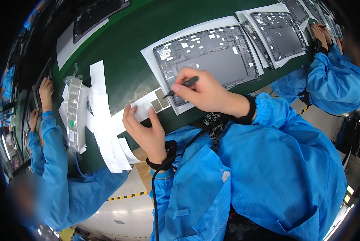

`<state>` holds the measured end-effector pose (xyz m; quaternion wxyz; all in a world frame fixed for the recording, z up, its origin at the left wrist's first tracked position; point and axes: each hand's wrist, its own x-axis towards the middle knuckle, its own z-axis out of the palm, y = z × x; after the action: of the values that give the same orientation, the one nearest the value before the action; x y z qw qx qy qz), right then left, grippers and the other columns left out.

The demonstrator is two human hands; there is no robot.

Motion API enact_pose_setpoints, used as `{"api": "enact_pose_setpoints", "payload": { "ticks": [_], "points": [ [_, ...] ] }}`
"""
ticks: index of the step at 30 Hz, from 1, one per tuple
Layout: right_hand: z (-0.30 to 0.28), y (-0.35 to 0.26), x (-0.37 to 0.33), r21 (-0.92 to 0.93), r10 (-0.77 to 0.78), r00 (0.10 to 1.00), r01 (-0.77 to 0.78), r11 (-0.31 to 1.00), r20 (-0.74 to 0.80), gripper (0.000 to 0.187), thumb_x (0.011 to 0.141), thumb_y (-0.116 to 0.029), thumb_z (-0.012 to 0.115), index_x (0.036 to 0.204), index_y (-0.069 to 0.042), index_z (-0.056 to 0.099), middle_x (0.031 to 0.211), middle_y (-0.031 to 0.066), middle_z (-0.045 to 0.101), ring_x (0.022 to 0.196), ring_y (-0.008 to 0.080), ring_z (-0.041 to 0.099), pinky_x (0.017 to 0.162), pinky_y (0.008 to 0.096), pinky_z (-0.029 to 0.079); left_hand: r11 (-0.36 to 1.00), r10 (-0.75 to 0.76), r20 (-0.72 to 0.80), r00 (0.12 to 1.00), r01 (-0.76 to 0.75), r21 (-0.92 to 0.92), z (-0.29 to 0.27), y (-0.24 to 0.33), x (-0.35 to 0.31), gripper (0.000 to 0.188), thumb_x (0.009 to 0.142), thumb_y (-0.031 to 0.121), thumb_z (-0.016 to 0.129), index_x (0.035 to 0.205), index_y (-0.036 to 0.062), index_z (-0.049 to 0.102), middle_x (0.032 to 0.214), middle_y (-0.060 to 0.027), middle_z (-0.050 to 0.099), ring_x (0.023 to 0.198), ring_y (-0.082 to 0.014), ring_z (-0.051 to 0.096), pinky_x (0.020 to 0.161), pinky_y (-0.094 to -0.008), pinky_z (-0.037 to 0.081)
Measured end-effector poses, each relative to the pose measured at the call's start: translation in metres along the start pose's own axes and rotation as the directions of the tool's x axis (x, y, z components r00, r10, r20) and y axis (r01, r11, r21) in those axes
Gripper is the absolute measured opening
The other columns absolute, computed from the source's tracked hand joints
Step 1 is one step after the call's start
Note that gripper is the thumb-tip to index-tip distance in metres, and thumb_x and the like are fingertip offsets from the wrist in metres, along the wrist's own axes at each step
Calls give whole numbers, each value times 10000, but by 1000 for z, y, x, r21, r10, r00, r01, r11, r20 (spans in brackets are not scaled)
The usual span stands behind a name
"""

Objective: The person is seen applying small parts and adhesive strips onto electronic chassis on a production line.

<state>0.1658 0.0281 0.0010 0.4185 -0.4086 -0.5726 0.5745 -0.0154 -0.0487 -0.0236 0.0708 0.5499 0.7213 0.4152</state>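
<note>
Head view: near the centre of the frame, a white strip (pixel 145 105) lies on the green desk (pixel 119 52), carrying flat, grey-brown, nearly square pieces (pixel 156 106). Fingers of the right hand (pixel 207 91) grip a slim black pointed tool (pixel 191 81), its tip at these pieces; the left hand (pixel 148 135) has its fingers spread, at the strip.

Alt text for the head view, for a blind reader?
The right hand holds a black tool to grey pads on a white strip, the left hand spread over it. Beyond, a dark panel lies on white sheeting. Blue-clad co-workers flank the scene.
</note>
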Motion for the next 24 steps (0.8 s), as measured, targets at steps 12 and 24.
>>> {"api": "enact_pose_setpoints", "payload": {
  "ticks": [12,24],
  "points": [
    [23,13,11,-175,22,995,-5,985,94,205,918,-166,626,858,21,566,604,100,600,511,137,569,473,296,407,950,54,179,982,-106,295,-4,-10,-4,426,866,223,688,1256,67,617,1381,-160,505,1316,-407,395,1067,-468,347],
    [23,30,8,106,-30,1000,31,994,-6,184,916,-160,632,852,2,573,610,74,605,516,99,547,481,272,407,957,13,205,979,-72,280,-6,-8,-3,496,809,257,756,1256,86,624,1396,-140,496,1311,-385,390,1064,-449,350]
  ]
}}
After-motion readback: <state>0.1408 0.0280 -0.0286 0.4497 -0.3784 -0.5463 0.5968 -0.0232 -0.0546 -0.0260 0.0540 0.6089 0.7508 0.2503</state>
